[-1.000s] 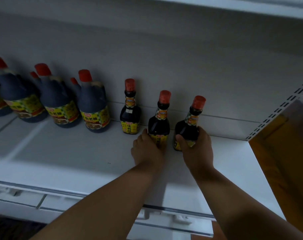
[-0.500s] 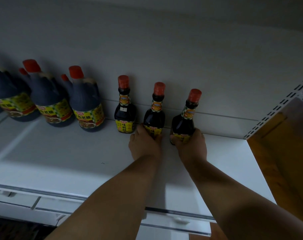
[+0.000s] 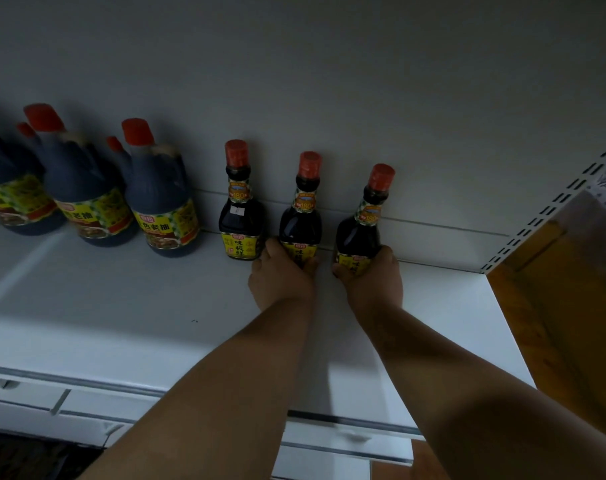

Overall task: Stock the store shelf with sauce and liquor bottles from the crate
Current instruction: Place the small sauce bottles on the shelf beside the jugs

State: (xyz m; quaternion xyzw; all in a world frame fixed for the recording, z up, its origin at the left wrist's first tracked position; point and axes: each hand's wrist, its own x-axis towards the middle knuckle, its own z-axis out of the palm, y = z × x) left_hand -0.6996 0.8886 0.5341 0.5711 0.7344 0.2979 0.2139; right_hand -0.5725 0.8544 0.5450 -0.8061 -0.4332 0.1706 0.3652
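Three small dark sauce bottles with red caps and yellow labels stand in a row at the back of the white shelf (image 3: 121, 306). My left hand (image 3: 280, 278) grips the base of the middle bottle (image 3: 301, 216). My right hand (image 3: 374, 275) grips the base of the right bottle (image 3: 362, 226). The left small bottle (image 3: 240, 209) stands free, close beside my left hand. All three stand upright against the back panel. The crate is out of view.
Several large dark sauce jugs (image 3: 159, 199) with red caps fill the shelf's back left. A slotted upright (image 3: 551, 206) ends the shelf on the right, with an orange-brown panel (image 3: 571, 306) beyond it. The shelf's front rail (image 3: 86, 386) runs below my forearms.
Both hands have pushed their bottles back toward the rear panel, in line with the left small bottle. The view has tilted down slightly.
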